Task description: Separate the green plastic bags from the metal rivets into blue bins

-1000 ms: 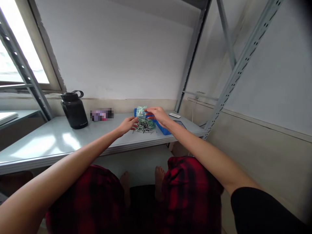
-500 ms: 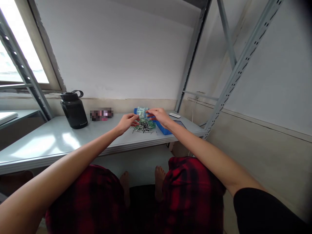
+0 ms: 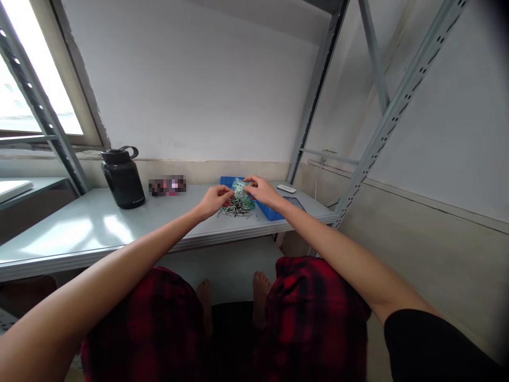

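Note:
My right hand (image 3: 260, 192) has its fingers closed on the upper right side of a clear, greenish plastic bag (image 3: 239, 187) with small pale pieces in it. My left hand (image 3: 216, 201) is at the bag's lower left, thumb and fingers pinched together. Whatever is between those fingertips is too small to make out. Below both hands lies a loose pile of thin metal pins (image 3: 235, 208), perhaps rivets, on the grey tabletop (image 3: 175, 212). Green plastic shows at the pile's right edge.
Behind the bag is a blue tray (image 3: 226, 181); a blue box (image 3: 270, 213) sits under my right wrist, beside a dark flat device (image 3: 294, 202). A white flat object (image 3: 286, 188) lies farther back. A black bottle (image 3: 122, 180) stands left. Metal shelf posts (image 3: 318, 90) rise at the right.
The bag has tilted and shifted right, showing more of the blue tray behind it. My right fingers have closed on it. My left hand has moved slightly right and its fingers have drawn together.

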`<action>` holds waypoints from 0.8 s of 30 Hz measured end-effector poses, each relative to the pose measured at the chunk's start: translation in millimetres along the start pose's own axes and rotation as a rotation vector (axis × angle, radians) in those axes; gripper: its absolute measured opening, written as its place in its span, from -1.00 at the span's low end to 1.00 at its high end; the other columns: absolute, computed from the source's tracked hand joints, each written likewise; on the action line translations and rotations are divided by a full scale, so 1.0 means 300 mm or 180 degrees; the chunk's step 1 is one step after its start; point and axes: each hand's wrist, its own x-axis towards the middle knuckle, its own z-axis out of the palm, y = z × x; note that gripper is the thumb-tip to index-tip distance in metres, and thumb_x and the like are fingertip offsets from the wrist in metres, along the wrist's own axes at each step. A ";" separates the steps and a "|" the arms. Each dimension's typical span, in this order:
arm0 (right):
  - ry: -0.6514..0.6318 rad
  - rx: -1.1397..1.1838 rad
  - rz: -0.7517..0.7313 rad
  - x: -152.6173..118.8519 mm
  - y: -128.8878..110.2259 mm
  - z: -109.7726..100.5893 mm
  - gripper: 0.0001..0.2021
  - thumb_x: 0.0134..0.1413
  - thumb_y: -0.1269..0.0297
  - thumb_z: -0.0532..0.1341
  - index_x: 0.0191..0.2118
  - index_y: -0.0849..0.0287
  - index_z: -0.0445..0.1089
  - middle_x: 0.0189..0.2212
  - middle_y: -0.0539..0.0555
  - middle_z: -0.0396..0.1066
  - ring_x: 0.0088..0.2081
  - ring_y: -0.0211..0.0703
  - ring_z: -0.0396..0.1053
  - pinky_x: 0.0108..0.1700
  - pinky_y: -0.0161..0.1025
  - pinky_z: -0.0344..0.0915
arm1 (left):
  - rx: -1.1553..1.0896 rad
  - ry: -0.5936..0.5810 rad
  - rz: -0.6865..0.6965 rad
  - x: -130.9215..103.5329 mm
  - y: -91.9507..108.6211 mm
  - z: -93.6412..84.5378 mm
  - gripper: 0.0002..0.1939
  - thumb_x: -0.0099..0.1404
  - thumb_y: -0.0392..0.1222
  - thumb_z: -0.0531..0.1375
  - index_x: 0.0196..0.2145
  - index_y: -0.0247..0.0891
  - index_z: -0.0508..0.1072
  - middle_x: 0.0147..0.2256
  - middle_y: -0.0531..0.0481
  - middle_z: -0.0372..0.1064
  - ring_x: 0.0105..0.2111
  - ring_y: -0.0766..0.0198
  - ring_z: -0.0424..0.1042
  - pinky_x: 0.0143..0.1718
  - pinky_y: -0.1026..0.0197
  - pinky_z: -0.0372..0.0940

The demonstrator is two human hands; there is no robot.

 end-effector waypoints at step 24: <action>0.0075 -0.0472 -0.0215 -0.048 -0.050 -0.002 -0.48 0.11 0.06 0.28 0.14 0.18 0.31 -0.16 0.23 0.49 -0.12 0.04 0.42 -0.05 -0.10 0.33 | 0.0543 0.0701 0.0174 0.000 0.008 -0.007 -0.77 0.22 -0.03 0.22 -0.32 -0.26 0.50 -0.39 -0.09 0.53 -0.39 0.13 0.50 -0.27 0.12 0.36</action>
